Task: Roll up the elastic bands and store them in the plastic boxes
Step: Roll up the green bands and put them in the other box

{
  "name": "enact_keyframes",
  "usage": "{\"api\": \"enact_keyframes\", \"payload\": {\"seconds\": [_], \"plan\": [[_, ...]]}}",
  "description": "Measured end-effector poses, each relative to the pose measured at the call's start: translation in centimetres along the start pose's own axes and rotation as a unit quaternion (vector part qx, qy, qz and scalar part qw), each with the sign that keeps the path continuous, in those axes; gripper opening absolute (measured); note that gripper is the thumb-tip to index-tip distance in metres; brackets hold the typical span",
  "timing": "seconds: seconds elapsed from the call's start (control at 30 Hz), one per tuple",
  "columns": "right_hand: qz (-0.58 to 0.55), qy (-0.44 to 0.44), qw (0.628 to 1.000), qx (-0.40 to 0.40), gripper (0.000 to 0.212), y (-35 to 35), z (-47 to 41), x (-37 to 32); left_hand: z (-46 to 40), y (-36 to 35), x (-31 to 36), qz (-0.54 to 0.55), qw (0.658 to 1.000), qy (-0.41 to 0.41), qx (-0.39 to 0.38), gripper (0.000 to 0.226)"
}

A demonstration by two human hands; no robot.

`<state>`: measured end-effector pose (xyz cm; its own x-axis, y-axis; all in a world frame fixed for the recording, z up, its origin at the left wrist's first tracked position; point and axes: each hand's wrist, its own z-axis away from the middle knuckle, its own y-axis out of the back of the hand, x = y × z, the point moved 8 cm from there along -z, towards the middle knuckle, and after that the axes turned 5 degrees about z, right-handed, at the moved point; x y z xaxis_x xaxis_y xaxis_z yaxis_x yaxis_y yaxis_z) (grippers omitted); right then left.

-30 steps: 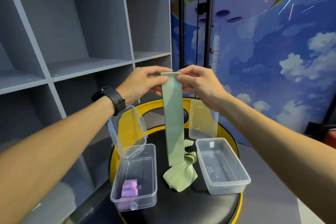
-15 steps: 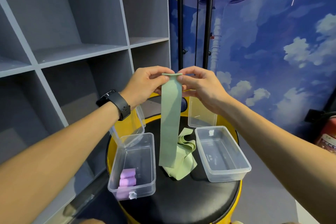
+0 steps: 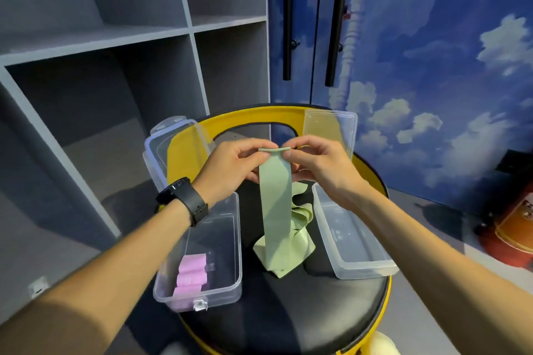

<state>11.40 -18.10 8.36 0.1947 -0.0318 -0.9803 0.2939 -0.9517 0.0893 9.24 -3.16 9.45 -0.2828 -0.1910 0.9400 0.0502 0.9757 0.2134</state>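
Hands (image 3: 230,168) (image 3: 317,166) raised, pinching green band (image 3: 275,196) top

One head-worn wide-angle view looks forward and steeply down from close above a black stool seat (image 3: 288,326), both forearms reaching in from the lower corners; grey shelving (image 3: 115,37) fills the left, a sky mural (image 3: 432,66) the right

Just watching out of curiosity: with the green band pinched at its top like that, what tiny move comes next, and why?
Probably turning the pinched top edge over to start the roll. Both hands, left and right, hold the green band by its upper end, the rest hangs unrolled onto the stool, and the right-hand box looks empty.
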Motion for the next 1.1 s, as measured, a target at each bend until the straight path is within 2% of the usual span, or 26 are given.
{"api": "enact_keyframes", "payload": {"seconds": [0.23, 0.33, 0.8, 1.1], "plan": [[-0.022, 0.044, 0.999, 0.015, 0.010, -0.2, -0.9, 1.2, -0.5, 0.2, -2.8, 0.062, 0.997, -0.011, 0.052, 0.029], [-0.038, 0.049, 0.998, 0.020, 0.010, -0.1, -1.6, 2.5, -0.9, 0.0, -3.8, 0.054, 0.997, -0.019, 0.054, 0.027], [-0.059, 0.009, 0.998, 0.020, 0.010, -0.3, -3.2, 5.5, -2.0, 0.0, -6.8, 0.053, 0.996, -0.003, 0.068, 0.023], [-0.077, -0.030, 0.997, 0.008, 0.010, -0.6, -2.3, 6.5, -1.4, 0.1, -6.8, -0.010, 0.997, -0.029, 0.073, 0.025]]}}
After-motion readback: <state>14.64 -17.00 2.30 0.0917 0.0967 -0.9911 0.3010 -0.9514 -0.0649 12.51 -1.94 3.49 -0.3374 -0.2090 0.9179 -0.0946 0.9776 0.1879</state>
